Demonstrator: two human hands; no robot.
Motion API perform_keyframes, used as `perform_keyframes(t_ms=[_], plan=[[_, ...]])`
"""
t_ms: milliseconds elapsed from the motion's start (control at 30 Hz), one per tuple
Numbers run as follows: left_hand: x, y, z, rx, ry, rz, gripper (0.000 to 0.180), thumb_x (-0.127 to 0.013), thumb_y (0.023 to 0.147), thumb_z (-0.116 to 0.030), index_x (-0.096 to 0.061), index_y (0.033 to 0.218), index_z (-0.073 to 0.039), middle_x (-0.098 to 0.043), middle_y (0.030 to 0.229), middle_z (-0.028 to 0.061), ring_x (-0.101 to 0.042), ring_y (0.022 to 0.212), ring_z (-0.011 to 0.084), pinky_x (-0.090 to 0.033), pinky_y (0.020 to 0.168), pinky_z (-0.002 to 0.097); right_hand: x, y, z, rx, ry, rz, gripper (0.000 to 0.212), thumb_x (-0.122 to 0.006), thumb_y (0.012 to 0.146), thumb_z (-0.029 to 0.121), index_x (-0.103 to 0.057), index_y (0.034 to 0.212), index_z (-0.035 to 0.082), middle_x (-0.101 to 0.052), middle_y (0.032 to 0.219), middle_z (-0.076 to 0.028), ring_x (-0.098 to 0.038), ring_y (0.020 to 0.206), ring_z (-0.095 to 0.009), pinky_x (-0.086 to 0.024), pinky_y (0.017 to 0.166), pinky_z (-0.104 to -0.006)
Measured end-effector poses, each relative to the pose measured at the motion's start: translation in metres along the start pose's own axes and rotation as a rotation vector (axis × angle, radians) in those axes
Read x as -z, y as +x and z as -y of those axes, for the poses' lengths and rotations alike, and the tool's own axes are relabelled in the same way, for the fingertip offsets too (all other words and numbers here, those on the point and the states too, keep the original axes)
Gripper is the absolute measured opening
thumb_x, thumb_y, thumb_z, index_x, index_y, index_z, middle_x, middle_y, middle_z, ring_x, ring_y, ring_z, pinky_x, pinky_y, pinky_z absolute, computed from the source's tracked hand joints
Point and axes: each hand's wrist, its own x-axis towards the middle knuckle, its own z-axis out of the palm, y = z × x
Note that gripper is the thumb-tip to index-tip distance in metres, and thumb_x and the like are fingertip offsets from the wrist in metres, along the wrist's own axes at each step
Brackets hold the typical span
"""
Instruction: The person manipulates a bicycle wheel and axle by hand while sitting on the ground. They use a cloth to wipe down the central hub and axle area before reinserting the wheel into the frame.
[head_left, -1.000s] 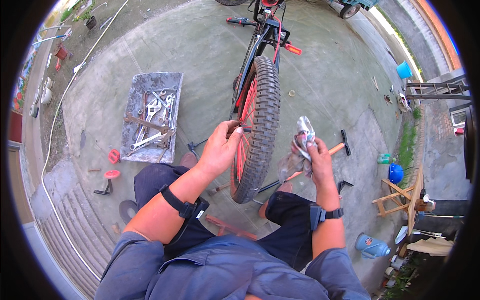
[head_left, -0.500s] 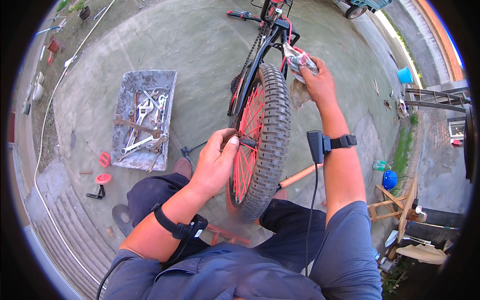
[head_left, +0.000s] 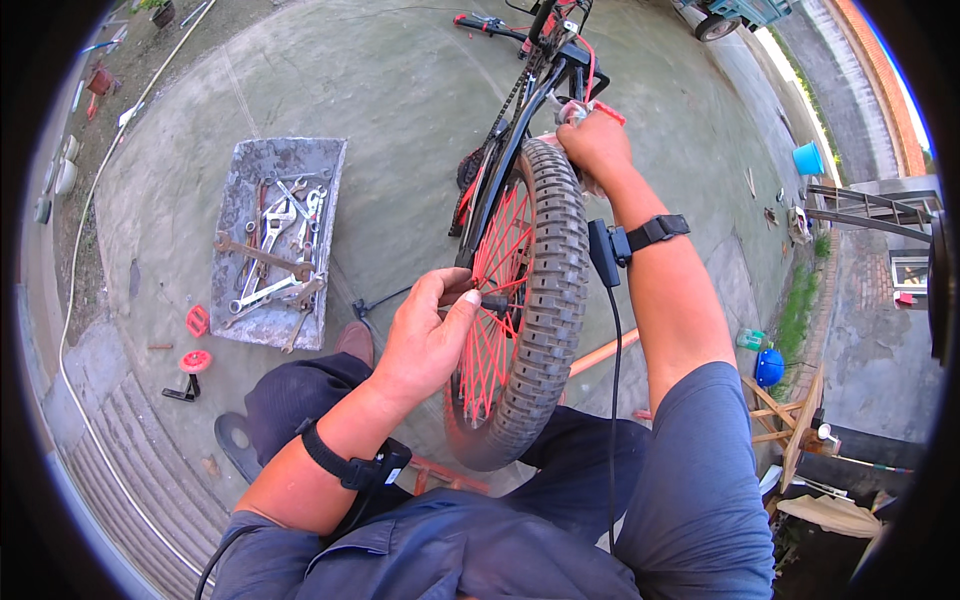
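A bicycle stands in front of me, its knobby black tyre (head_left: 560,260) toward me and its red spokes (head_left: 487,365) showing on the left side. At the hub, my left hand (head_left: 420,335) has its thumb and fingers closed around the axle end; what lies between the fingertips is hidden. My right hand (head_left: 602,150) grips a crumpled, light-coloured rag (head_left: 571,112) with red patches, above the tyre beside the black frame (head_left: 505,165). Most of the rag is covered by that hand.
Left of the bike lies a grey tray (head_left: 238,170) holding several wrenches (head_left: 280,222). A red round part (head_left: 195,361) and a red pedal (head_left: 197,320) rest on the concrete. At right are a blue bucket (head_left: 808,157), a blue helmet-like object (head_left: 769,367) and a wooden frame (head_left: 800,430).
My right hand has moved left and slightly up with the rag, from beside the tyre to against the bike frame. My left hand stays at the hub. The view has shifted slightly.
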Motion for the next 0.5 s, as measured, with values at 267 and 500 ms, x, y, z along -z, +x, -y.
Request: perform_keyframes(t_ms=[267, 500], plan=[[0.0, 0.003, -0.003, 0.005, 0.024, -0.016, 0.035, -0.06, 0.094, -0.014, -0.054, 0.122, 0.006, -0.061, 0.117, 0.0204, -0.063, 0.108, 0.0269, -0.05, 0.092, 0.0359, 0.005, 0.015, -0.035, 0.115, 0.432, 0.152, 0.043, -0.061, 0.083, 0.035, -0.068, 0.102, -0.003, -0.07, 0.097, -0.02, -0.069, 0.087, -0.034, -0.053, 0.076, -0.0435], [0.002, 0.002, -0.003, 0.002, 0.025, -0.018, 0.034, -0.06, 0.092, -0.012, -0.054, 0.121, 0.006, -0.061, 0.116, 0.02, -0.064, 0.108, 0.0264, -0.052, 0.089, 0.0354, 0.008, -0.001, -0.08, -0.117, 1.426, 0.126, 0.03, -0.057, 0.093, 0.03, -0.061, 0.107, 0.003, -0.066, 0.087, -0.005, -0.064, 0.072, -0.018, -0.052, 0.067, -0.0353]])
